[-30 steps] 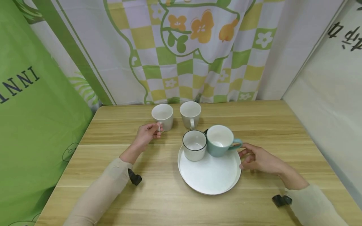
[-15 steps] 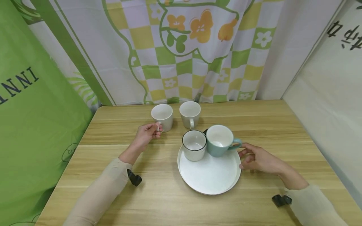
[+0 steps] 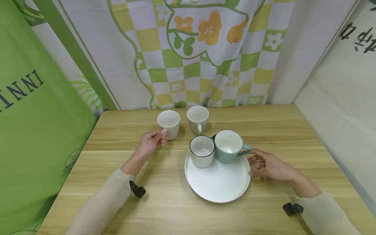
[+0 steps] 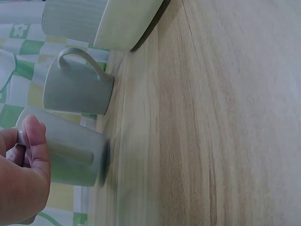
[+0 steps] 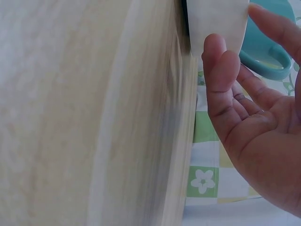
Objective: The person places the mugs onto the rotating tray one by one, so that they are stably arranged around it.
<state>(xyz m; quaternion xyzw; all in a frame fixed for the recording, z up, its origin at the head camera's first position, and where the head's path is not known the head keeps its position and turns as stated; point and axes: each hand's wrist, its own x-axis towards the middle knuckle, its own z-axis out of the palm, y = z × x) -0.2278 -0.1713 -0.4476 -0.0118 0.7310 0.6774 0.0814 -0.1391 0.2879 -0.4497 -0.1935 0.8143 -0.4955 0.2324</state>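
Observation:
My left hand (image 3: 151,143) pinches the handle of a white mug (image 3: 171,122) at the back left of the table. In the left wrist view this mug (image 4: 75,136) leans a little, with a dark shadow close under its base. My right hand (image 3: 271,165) rests its fingertips against the side of a round white tray (image 3: 220,189). At the tray's back stand a white cup with a dark rim (image 3: 202,158) and a teal mug (image 3: 225,155), whose handle points right, over my right fingers. In the right wrist view my fingers (image 5: 223,70) touch the tray's outer wall.
A second white mug (image 3: 197,119) stands just right of the held one, its handle toward me. Something black shows between the cup and the teal mug. The wooden table (image 3: 152,209) ends at a patterned curtain (image 3: 194,71) behind and cloth on both sides.
My left hand has drawn the white mug slightly toward me in the last half second. My right hand, the tray and the other cups stay where they were.

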